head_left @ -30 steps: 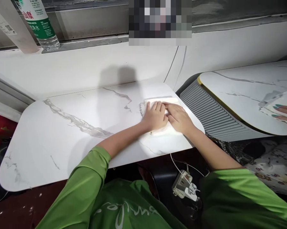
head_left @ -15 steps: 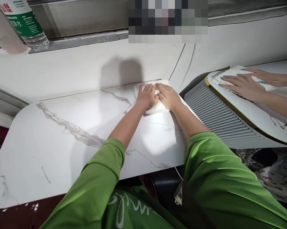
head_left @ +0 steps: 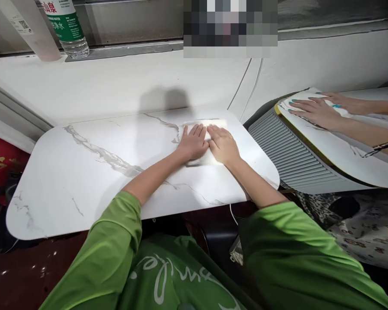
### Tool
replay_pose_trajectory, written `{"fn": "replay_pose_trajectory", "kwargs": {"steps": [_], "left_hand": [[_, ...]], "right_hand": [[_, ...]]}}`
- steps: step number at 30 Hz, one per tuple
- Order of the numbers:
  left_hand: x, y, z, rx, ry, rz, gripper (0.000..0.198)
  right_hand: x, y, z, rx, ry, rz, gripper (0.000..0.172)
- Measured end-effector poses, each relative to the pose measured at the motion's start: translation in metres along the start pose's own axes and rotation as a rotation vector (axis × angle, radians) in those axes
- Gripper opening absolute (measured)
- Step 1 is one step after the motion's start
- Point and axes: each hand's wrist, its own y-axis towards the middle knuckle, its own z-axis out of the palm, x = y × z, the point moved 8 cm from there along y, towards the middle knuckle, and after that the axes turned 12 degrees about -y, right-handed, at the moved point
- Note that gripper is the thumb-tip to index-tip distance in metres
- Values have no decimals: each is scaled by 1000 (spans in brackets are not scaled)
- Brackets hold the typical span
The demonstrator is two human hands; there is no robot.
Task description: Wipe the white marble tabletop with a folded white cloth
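Note:
A white cloth (head_left: 198,160) lies flat on the white marble-patterned table (head_left: 61,181), toward its right end. My left hand (head_left: 194,142) rests on the cloth's left part, fingers stretched out and pointing away from me. Beside it, my right hand (head_left: 224,143) is spread flat on the right part of the cloth. The thumbs of both hands nearly meet in the middle. Both palms press down from above, with no fingers wrapped round the cloth, and they hide much of it.
Another person's hands (head_left: 323,110) lie on a white cloth on the neighbouring table (head_left: 339,150), which has a ribbed grey side. A water bottle (head_left: 69,30) and a frosted container (head_left: 35,32) stand on the ledge. White cables (head_left: 252,88) run down the wall.
Both my hands and the cloth under them have shifted nearer to me, away from the table's back edge. The view has moved too. The other person's hands have slid slightly left with their cloth.

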Motion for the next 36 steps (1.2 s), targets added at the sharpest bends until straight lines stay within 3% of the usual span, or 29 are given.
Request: {"fn": "replay_pose_trajectory", "kwargs": {"steps": [4,8,13,19,23,29,32,36], "left_hand": [[-9,-64,2,17,5,75,60],[-12,-122,3,-3,23,65,59],[-10,-151,6,-63,42,30,59],[7,-122,0,-74,26,46,59],[35,-76,-14,-46,14,71,58],[82,-9,-41,0,12,-10,60],[95,8,-52,-38,2,-47,59],[99,12,-56,-77,-8,-47,58]], "right_hand": [[49,-52,-22,-14,-1,-4,59],[94,-91,-40,-35,10,-45,60],[117,-103,-45,-35,26,-88,60],[107,-71,-30,-31,10,-68,59],[94,-21,-11,-9,3,-7,58],[79,61,13,17,-10,43,57],[75,86,20,35,-2,45,57],[72,96,25,34,-9,34,57]]}}
